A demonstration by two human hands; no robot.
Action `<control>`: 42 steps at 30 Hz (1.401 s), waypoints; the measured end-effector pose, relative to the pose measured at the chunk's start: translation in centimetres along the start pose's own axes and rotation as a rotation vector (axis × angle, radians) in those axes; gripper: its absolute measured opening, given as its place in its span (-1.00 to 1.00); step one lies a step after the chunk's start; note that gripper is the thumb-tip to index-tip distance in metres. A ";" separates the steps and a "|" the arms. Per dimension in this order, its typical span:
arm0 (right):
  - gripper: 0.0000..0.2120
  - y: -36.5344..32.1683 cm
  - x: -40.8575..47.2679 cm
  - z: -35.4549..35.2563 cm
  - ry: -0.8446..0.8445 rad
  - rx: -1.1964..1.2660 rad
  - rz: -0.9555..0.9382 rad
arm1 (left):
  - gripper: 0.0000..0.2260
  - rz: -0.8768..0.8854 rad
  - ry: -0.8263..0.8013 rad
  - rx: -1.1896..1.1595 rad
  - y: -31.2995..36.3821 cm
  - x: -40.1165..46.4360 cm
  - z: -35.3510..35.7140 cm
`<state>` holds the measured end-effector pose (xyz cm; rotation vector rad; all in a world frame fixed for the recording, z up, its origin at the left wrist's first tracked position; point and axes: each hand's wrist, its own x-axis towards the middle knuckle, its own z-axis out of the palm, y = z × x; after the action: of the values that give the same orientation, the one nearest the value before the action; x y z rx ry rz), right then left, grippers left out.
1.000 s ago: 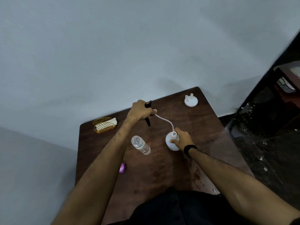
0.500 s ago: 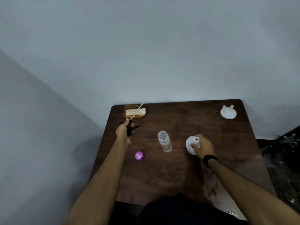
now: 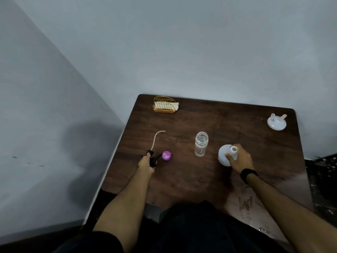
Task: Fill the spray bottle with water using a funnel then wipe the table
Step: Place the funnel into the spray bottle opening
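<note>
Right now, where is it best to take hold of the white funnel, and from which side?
Probably the spout of the funnel, pinched from above. It lies wide mouth down at the table's far right corner, so the rim sits flat on the wood, while the narrow spout sticks up, free.

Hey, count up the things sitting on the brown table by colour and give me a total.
White: 2, the spray bottle held by the right hand and the funnel
Black: 1, the sprayer head in the left hand
Clear: 1, the water bottle
Purple: 1, the small cap
Gold: 1, the wire napkin holder
Total: 6
</note>
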<state>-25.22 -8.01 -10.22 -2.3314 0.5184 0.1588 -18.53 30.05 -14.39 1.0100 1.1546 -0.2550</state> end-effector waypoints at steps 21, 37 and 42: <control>-0.58 -1.8 -1.7 1.2 0.089 0.031 0.164 | -0.81 0.953 -0.178 1.119 -4.2 -6.3 3.3; -0.69 0.9 -1.2 -2.7 0.060 -0.046 0.075 | -0.68 0.858 -0.844 1.668 -11.4 -9.9 10.7; -0.63 3.0 -0.6 -5.0 0.074 0.081 0.007 | -0.64 0.929 -0.823 1.647 -12.8 -11.2 14.1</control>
<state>-27.20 -13.17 -8.37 -2.2630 0.5594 0.0538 -22.50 8.57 -11.10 2.3745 -0.6206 -0.7967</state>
